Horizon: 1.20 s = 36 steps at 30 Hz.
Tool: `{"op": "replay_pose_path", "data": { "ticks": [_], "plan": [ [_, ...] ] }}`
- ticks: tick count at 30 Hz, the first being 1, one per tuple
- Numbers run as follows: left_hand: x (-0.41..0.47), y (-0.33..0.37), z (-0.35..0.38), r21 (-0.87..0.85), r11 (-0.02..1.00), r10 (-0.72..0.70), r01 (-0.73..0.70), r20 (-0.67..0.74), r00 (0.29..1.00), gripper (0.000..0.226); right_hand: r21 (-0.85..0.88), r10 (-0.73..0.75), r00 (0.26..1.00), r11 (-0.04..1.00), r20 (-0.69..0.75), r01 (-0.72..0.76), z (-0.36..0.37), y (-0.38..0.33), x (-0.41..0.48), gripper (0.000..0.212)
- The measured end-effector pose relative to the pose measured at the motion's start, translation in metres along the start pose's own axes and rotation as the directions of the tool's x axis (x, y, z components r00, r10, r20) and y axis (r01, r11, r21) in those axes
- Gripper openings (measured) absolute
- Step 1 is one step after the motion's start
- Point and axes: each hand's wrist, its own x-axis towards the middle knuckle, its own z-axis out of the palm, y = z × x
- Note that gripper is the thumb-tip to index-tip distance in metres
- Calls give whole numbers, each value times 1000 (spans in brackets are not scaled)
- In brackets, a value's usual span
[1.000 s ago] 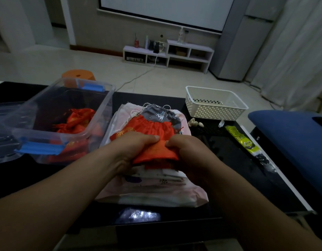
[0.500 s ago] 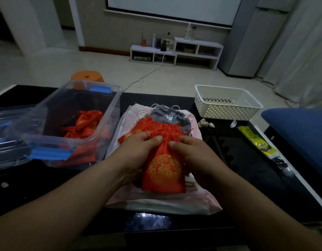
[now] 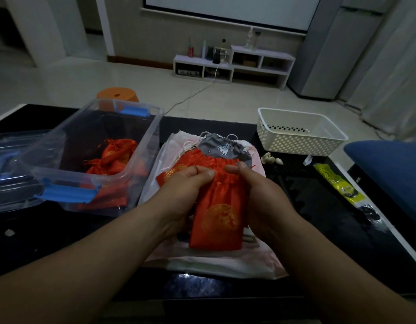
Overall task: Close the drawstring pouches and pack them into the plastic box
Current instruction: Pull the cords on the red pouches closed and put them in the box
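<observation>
Black table [image 3: 319,206]; red pouch [image 3: 219,202], gold emblem [image 3: 222,217] perhaps lettering, unreadable.

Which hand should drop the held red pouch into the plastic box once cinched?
Probably left: the left hand pinches the red pouch at its neck, and the plastic box sits on that side; the right hand would have to cross over.
</observation>
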Motion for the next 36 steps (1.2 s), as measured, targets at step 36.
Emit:
{"op": "replay_pose_path", "data": {
  "ticks": [36],
  "plan": [
    [9, 0, -13, -76, 993, 68, -89, -246, 967, 28, 184, 37, 981, 983, -188, -2, -14, -13, -5, 28]
  ]
}}
